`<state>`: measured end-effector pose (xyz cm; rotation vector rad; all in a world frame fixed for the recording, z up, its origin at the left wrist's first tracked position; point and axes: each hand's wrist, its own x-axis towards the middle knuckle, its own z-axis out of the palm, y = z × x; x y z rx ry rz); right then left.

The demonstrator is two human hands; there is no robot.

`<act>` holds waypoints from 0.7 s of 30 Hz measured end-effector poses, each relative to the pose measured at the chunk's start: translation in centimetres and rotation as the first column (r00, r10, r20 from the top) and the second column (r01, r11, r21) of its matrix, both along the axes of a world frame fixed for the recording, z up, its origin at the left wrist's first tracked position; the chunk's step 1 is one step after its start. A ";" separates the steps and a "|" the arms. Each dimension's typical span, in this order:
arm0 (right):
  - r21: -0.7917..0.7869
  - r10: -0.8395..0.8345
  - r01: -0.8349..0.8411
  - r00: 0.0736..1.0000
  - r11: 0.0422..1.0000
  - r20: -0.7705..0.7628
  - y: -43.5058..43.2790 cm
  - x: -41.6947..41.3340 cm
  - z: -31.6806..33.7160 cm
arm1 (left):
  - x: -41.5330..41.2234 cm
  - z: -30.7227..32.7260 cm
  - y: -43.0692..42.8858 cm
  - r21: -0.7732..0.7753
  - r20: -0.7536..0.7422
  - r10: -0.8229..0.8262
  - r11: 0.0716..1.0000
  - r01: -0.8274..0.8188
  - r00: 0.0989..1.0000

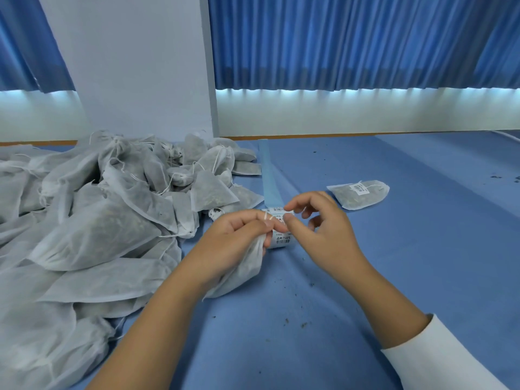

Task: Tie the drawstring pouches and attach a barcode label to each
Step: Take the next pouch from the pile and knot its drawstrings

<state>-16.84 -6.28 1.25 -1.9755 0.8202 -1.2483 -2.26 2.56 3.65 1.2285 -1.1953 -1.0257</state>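
Note:
My left hand [233, 237] grips the gathered neck of a white drawstring pouch [242, 271], which hangs down onto the blue table; its white string loops over my left fingers. My right hand [318, 223] hovers just right of it, thumb and forefinger curled towards the string and the top of a roll of barcode labels [281, 240]. The roll stands behind my hands, and its blue backing strip [268, 175] trails away towards the wall. One pouch bearing a barcode label [358, 194] lies flat to the right.
A large heap of white pouches [92, 226] fills the left side of the blue table [408, 263]. Dark crumbs are scattered over the cloth. A white pillar and blue curtains stand behind the table.

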 end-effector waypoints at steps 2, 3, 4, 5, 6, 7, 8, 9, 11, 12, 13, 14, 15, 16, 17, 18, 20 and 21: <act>0.064 0.099 -0.105 0.991 0.992 0.085 0.2 -0.3 0.4 | 0.2 0.1 0.0 -0.010 -0.016 0.020 1.000 -0.020 1.000; 0.082 0.141 -0.149 0.985 0.985 0.101 0.4 -0.3 0.7 | 0.3 0.1 0.0 -0.014 -0.011 0.021 1.000 -0.021 1.000; 0.088 0.175 -0.184 0.979 0.979 0.100 0.5 -0.4 0.8 | 0.3 0.1 0.0 -0.014 -0.003 0.016 1.000 -0.016 1.000; 0.089 0.207 -0.215 0.974 0.973 0.092 0.6 -0.4 1.0 | 0.4 0.1 0.0 -0.012 0.005 0.005 1.000 -0.005 1.000; 0.089 0.242 -0.249 0.967 0.964 0.084 0.7 -0.4 1.1 | 0.4 0.1 0.0 -0.006 0.012 -0.009 1.000 0.009 1.000; 0.092 0.278 -0.285 0.957 0.954 0.079 0.7 -0.4 1.2 | 0.4 0.1 0.0 -0.001 0.012 -0.019 1.000 0.019 1.000; 0.100 0.309 -0.316 0.948 0.943 0.080 0.8 -0.4 1.2 | 0.4 0.1 0.1 0.004 0.007 -0.024 1.000 0.024 1.000; 0.114 0.330 -0.337 0.941 0.934 0.082 0.7 -0.4 1.2 | 0.3 0.1 0.1 0.005 0.001 -0.028 1.000 0.028 1.000; 0.151 0.345 -0.354 0.935 0.923 0.084 0.5 -0.5 1.1 | 0.4 0.1 0.0 0.000 -0.011 -0.035 0.999 0.035 0.999; 0.167 0.355 -0.365 0.931 0.916 0.087 0.4 -0.5 1.0 | 0.4 0.1 0.0 -0.004 -0.013 -0.040 0.999 0.040 0.999; 0.181 0.370 -0.381 0.925 0.907 0.089 0.3 -0.6 0.9 | 0.4 0.0 0.0 -0.007 -0.009 -0.045 0.999 0.045 0.999; 0.193 0.388 -0.398 0.917 0.897 0.091 0.2 -0.6 0.9 | 0.5 0.0 0.0 -0.008 -0.001 -0.051 0.999 0.051 0.999; 0.200 0.400 -0.411 0.912 0.889 0.094 0.2 -0.7 0.9 | 0.5 -0.1 0.0 -0.010 0.006 -0.054 0.998 0.054 0.999; 0.203 0.407 -0.418 0.908 0.886 0.094 0.2 -0.7 0.9 | 0.5 -0.1 0.1 -0.011 0.009 -0.055 0.998 0.055 0.998; 0.202 0.410 -0.419 0.908 0.885 0.088 0.2 -0.7 1.0 | 0.5 -0.2 0.1 -0.011 0.011 -0.052 0.999 0.052 0.999; 0.199 0.412 -0.418 0.908 0.887 0.073 0.2 -0.7 0.9 | 0.5 -0.2 0.1 -0.005 0.016 -0.043 0.999 0.043 0.999; 0.190 0.415 -0.412 0.909 0.891 0.024 0.4 -0.6 0.9 | 0.5 -0.3 0.0 0.004 0.024 -0.027 1.000 0.026 0.999; 0.187 0.417 -0.410 0.909 0.893 -0.003 0.5 -0.6 1.0 | 0.5 -0.3 -0.1 0.003 0.029 -0.019 1.000 0.019 0.999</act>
